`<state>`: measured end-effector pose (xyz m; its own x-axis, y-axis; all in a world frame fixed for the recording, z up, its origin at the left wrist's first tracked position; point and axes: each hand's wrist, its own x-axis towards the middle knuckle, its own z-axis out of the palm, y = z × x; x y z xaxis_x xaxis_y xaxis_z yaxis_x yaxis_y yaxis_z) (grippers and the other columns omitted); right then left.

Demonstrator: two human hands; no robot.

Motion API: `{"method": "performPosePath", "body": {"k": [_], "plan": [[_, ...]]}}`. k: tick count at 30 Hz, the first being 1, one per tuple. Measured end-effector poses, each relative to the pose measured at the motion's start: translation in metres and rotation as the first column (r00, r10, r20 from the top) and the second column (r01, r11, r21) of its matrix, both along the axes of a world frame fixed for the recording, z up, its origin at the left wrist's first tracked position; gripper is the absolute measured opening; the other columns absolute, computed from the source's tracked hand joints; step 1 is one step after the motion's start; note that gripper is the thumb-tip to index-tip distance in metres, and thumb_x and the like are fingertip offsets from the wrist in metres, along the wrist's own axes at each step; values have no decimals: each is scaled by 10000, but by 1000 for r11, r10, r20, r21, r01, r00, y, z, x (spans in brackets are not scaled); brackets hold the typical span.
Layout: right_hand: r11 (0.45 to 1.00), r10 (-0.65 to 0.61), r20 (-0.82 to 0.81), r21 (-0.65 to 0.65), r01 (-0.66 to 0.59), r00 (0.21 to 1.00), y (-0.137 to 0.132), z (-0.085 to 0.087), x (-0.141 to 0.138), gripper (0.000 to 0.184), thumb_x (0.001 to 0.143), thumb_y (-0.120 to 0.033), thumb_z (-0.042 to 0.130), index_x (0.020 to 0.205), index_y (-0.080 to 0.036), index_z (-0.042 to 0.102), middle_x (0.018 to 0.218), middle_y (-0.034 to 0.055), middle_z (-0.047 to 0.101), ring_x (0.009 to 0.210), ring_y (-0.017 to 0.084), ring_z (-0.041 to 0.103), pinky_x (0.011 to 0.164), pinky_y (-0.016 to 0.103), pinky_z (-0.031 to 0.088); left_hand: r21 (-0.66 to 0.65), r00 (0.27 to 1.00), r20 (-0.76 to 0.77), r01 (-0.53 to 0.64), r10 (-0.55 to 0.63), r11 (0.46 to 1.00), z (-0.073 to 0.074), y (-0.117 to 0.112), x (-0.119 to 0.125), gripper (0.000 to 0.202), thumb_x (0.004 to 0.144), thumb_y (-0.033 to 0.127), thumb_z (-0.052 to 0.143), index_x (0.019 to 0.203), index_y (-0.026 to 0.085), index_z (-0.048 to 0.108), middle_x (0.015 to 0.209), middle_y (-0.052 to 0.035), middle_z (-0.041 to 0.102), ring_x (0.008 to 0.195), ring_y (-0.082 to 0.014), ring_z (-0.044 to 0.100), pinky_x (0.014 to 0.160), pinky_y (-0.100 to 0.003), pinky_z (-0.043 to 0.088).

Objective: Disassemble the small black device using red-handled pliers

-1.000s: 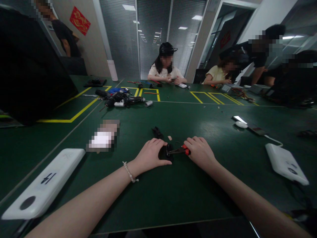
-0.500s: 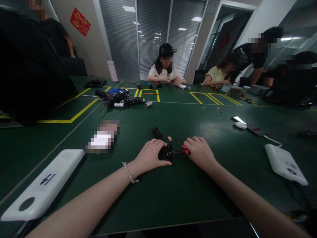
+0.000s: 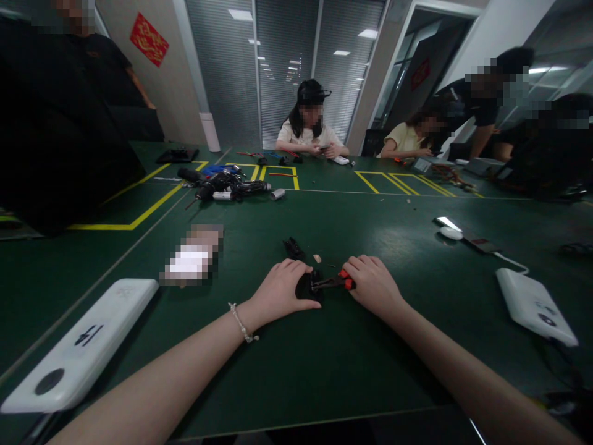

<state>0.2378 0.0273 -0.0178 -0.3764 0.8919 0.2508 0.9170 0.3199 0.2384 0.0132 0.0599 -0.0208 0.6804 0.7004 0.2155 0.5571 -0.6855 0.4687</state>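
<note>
My left hand, with a beaded bracelet at the wrist, is curved around a small black part on the green table, thumb and fingers on either side of it. My right hand is closed round the red handles of a pair of pliers. The pliers' dark jaws point left and meet the black part; whether they grip it I cannot make out. Just beyond my left hand lies another black piece. A small pale scrap rests between it and the pliers.
White power banks lie at the left and right. A phone is at left, another phone at right. Farther off sits a pile of dark tools and cables. Several people are around the table's far side.
Almost nothing differs. The red plier handles show slightly farther apart in my right hand. My left hand and the black part stay in place.
</note>
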Motion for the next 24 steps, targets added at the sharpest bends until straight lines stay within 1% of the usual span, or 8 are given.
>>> {"method": "performPosePath", "body": {"k": [5,14,19,24], "plan": [[1000,-10,-10,-13,10,1000,0,0,-1,250,666,-155,521,910,-176,570,924,55,582,842,201,477,762,337,321,-7,1000,7,-5,5,1000,0,0,0,619,619,572,610,1108,219,469,1069,-53,535,1020,-261,464,847,-405,378],[999,-34,15,-20,35,999,-1,1,-3,204,680,-154,510,872,-179,572,889,48,584,800,194,476,712,327,319,9,1000,6,3,-3,1000,0,0,0,593,628,566,607,1085,211,476,1057,-55,538,1001,-259,472,840,-406,383],[1000,-16,61,27,15,998,-2,5,-3,221,688,-115,479,877,-176,577,899,62,587,809,200,473,718,335,309,8,1000,-4,9,-9,1000,2,0,0,598,633,572,599,1094,214,471,1057,-49,537,1004,-254,471,838,-397,383],[998,-14,82,70,8,997,-4,6,-4,239,697,-73,441,861,-175,582,898,66,585,823,207,467,731,340,301,21,1000,13,4,-4,1000,0,0,0,610,625,567,610,1103,215,467,1060,-50,536,997,-253,472,843,-396,384]]}}
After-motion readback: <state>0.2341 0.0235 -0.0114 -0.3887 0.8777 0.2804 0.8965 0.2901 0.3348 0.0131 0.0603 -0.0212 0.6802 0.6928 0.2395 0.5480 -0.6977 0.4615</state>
